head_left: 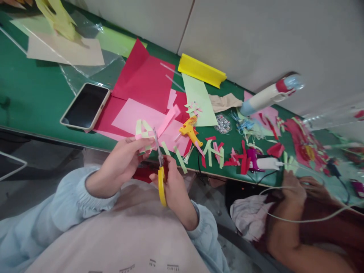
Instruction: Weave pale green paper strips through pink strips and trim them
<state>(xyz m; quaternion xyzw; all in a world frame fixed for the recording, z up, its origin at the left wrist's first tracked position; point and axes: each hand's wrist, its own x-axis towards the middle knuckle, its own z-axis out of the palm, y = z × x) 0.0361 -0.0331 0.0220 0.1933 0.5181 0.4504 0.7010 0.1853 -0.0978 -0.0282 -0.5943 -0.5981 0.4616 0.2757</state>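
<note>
My left hand (122, 161) pinches a small woven piece of pale green and pink paper strips (144, 131), held over the table's front edge. In my right hand (174, 185) is a pair of scissors (161, 182) with yellow handles, its blades pointing up and away from me. The blade tips are right beside the strips; whether they touch is hard to see. Behind them lies pink paper (132, 117) with a folded pink strip (168, 120) on it. Several loose green strips (179, 157) lie to the right of the scissors.
A phone (85, 106) lies left of red sheets (145, 76). Rightward are a yellow toy-like piece (190, 131), a bag of small beads (223, 124), paper strips (214, 151) and a purple glue gun (256, 160). A co-worker's hands (294, 185) are at far right. A wall (241, 38) stands behind.
</note>
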